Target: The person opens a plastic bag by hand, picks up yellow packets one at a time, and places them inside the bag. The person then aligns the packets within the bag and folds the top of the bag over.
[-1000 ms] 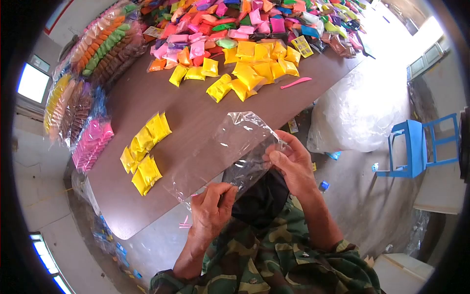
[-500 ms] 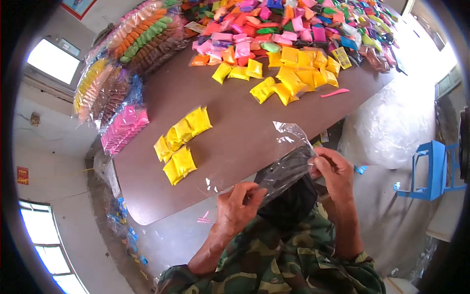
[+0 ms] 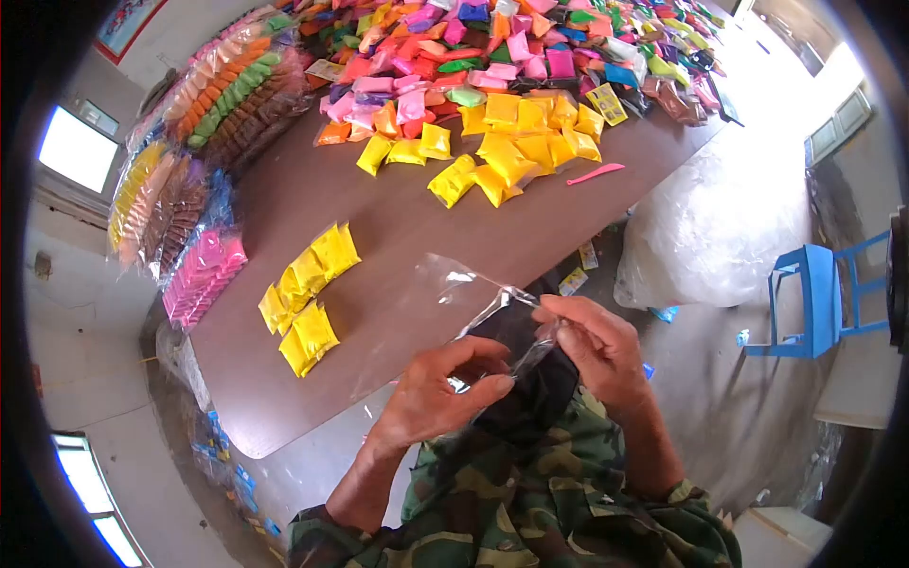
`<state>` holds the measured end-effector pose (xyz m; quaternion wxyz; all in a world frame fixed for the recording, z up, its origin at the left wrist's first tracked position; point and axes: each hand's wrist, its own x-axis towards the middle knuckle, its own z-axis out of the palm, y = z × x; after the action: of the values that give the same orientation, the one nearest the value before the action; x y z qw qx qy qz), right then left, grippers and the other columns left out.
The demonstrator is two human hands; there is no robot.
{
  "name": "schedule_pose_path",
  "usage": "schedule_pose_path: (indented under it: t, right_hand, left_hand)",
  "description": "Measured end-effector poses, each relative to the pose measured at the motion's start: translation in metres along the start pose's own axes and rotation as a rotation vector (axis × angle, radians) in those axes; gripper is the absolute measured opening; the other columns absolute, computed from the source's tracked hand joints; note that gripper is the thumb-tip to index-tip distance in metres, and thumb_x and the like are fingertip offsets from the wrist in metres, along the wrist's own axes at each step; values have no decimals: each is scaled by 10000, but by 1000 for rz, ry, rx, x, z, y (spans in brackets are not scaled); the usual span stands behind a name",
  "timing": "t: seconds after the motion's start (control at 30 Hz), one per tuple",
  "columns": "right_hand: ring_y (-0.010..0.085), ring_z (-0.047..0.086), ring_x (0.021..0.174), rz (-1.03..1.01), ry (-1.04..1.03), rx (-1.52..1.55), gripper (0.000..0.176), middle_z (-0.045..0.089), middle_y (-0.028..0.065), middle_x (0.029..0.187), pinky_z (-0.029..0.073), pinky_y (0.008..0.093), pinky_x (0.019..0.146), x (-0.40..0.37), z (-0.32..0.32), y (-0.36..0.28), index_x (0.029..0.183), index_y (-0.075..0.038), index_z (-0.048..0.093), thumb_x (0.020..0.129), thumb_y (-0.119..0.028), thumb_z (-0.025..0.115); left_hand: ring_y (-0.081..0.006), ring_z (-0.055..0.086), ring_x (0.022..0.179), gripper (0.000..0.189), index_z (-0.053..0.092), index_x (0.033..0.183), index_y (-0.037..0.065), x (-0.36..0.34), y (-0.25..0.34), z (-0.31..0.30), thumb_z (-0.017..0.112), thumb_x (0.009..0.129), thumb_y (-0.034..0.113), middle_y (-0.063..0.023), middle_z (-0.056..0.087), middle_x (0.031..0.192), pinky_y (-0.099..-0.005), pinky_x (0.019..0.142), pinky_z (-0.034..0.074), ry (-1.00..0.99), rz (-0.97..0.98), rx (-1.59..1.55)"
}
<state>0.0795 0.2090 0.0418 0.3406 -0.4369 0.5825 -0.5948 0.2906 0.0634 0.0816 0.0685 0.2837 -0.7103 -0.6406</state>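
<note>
A clear plastic bag [image 3: 473, 295] is stretched between my hands, above my lap and the table's near edge. My left hand [image 3: 454, 386] pinches one side of it between thumb and fingers. The fingers of my right hand [image 3: 598, 348] are closed on the bag's other side, close to my left fingertips. Beyond the hands, two short strips of yellow packets [image 3: 317, 270] lie on the brown table [image 3: 379, 284]. More yellow packets [image 3: 516, 156] are grouped farther back, beside a pink plastic tool [image 3: 595, 174].
Many coloured packets [image 3: 454, 57] are heaped at the table's far side. Bagged rows of packets [image 3: 227, 99] are stacked at the left. A large translucent plastic sack [image 3: 715, 237] and a blue chair [image 3: 810, 298] stand on the right.
My hands have come closer together, and the bag between them is now bunched near the fingers, its loose end over the table. The whole view has shifted, with the table's contents further left.
</note>
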Motion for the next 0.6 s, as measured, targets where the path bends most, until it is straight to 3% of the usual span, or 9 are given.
schedule_pose_path:
  t: [0.07, 0.17, 0.2, 0.33, 0.43, 0.53, 0.6]
  right_hand:
    - [179, 704, 1103, 9, -20, 76, 353, 731, 127, 1268, 553, 307, 965, -1, 5, -1, 1414, -6, 620, 1063, -39, 602]
    - [160, 725, 1076, 77, 112, 197, 325, 753, 122, 1213, 571, 290, 953, -5, 16, 1, 1367, 14, 643, 1043, -7, 643]
    - [153, 731, 1054, 65, 137, 206, 305, 760, 118, 1186, 580, 286, 938, -5, 18, 5, 1339, 21, 657, 1035, 2, 657]
    - [136, 747, 970, 28, 219, 148, 202, 780, 111, 1090, 612, 286, 882, -4, 19, 9, 1214, 42, 712, 1014, 26, 690]
    - [139, 750, 943, -7, 280, 102, 145, 781, 115, 1084, 617, 286, 851, 0, 23, 5, 1143, 46, 736, 1002, 39, 699]
    - [136, 745, 914, -154, 313, 33, 136, 779, 122, 1107, 607, 274, 811, 4, 25, 12, 1113, 42, 745, 981, 56, 717]
    - [130, 737, 904, -226, 286, 2, 143, 777, 127, 1119, 597, 266, 785, 5, 24, 13, 1106, 37, 742, 967, 67, 729]
  left_hand:
    - [-124, 720, 913, 269, 729, 1202, -18, 4, -7, 13, 758, 983, 135, -90, 775, 974, -300, 845, 580, 28, 47, -44]
    - [-132, 724, 902, 186, 718, 1175, -55, 5, -7, 22, 669, 1045, 69, -81, 761, 997, -286, 814, 598, 134, -19, -15]
    - [-133, 730, 837, 186, 713, 1182, -57, 5, -3, 24, 646, 1060, 66, -85, 763, 950, -273, 739, 601, 157, -11, -35]
    - [-133, 741, 808, 200, 709, 1210, -50, 3, -2, 23, 640, 1068, 73, -79, 773, 930, -275, 689, 603, 160, 20, 7]
    - [-126, 733, 806, 218, 710, 1222, -43, 2, -6, 23, 665, 1058, 94, -61, 768, 903, -278, 708, 602, 169, 1, 12]
    - [-129, 727, 929, 278, 713, 1222, -32, 1, 10, 18, 740, 1019, 157, -71, 765, 995, -300, 801, 597, 70, -15, 86]
    - [-133, 701, 1005, 320, 718, 1214, -21, 6, 7, 14, 779, 992, 200, -83, 751, 1080, -309, 852, 577, 49, 10, -81]
